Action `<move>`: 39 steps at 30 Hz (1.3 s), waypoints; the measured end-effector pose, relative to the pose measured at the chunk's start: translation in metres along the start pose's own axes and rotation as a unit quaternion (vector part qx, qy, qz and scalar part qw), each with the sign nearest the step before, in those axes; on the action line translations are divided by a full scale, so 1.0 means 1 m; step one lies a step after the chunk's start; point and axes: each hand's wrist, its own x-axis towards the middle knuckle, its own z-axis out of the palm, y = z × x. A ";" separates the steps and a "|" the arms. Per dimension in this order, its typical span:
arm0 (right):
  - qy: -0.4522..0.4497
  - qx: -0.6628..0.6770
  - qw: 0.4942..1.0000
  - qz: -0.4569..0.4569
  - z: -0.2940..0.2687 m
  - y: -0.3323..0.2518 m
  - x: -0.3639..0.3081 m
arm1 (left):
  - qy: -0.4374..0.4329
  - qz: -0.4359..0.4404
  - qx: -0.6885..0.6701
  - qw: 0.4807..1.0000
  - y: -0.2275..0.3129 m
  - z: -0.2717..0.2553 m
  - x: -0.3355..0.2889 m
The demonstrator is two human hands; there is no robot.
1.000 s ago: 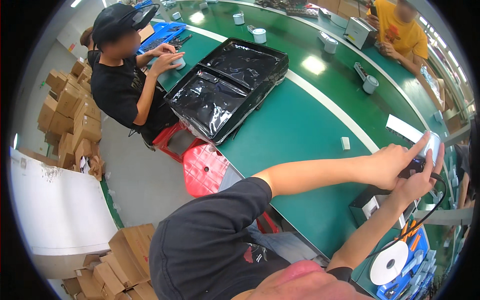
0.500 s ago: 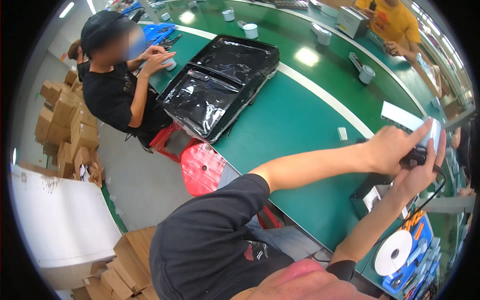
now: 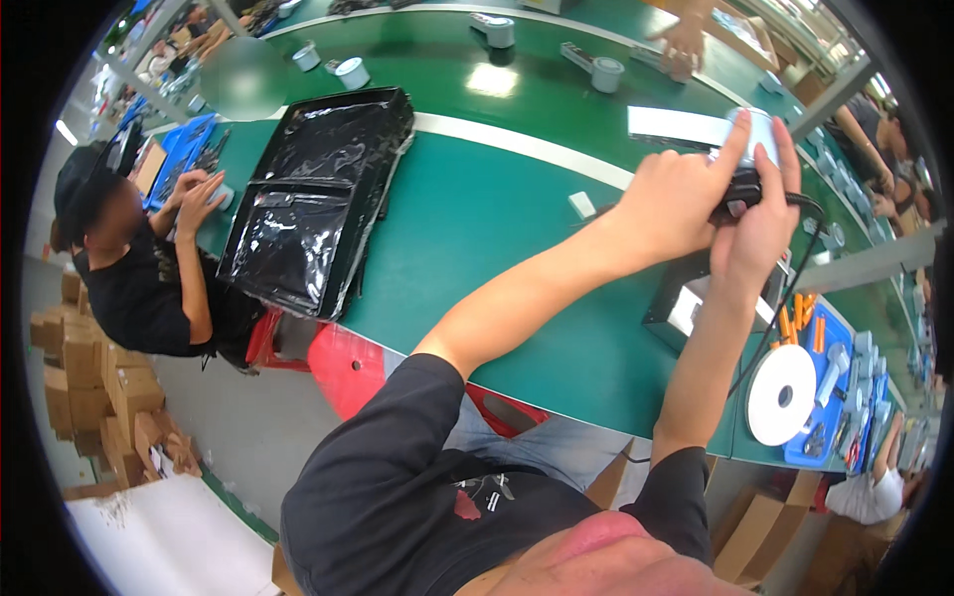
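Both my hands are raised over the right part of the green table, closed together around a pale grey device (image 3: 757, 131) with a rounded head. A long, flat, whitish strip (image 3: 676, 125) sticks out from it to the left. My left hand (image 3: 686, 197) has its index finger laid along the head. My right hand (image 3: 757, 223) grips from the right and below, fingers pointing up. Between the hands is a black part (image 3: 740, 192), partly hidden by fingers, beside a black cable (image 3: 810, 214). A metal-sided box (image 3: 686, 306) stands under my wrists.
A black plastic-lined tray (image 3: 308, 194) lies left, near a seated co-worker (image 3: 139, 248). Several grey cup-shaped parts with handles (image 3: 606, 74) sit on the shiny green strip beyond. A small white piece (image 3: 582, 205), white reel (image 3: 782, 394) and blue tool tray (image 3: 817, 447) are on the table.
The whole view has swung to the right, so the table and co-worker appear further left. My hands keep their hold on the pale grey device, with little change in grip.
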 end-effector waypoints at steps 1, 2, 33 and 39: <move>-0.001 -0.008 1.000 0.001 -0.001 0.002 0.001 | -0.013 -0.012 0.019 1.000 0.000 -0.002 0.000; -0.003 -0.017 1.000 0.001 -0.002 0.004 0.001 | -0.035 -0.021 0.026 0.999 0.000 -0.006 0.001; -0.202 -0.436 0.849 0.219 -0.021 0.059 -0.057 | -0.266 -0.155 0.107 0.945 -0.062 -0.049 -0.016; -0.203 -0.363 0.886 0.205 -0.030 0.096 -0.053 | -0.294 -0.167 0.090 0.937 -0.071 -0.042 -0.012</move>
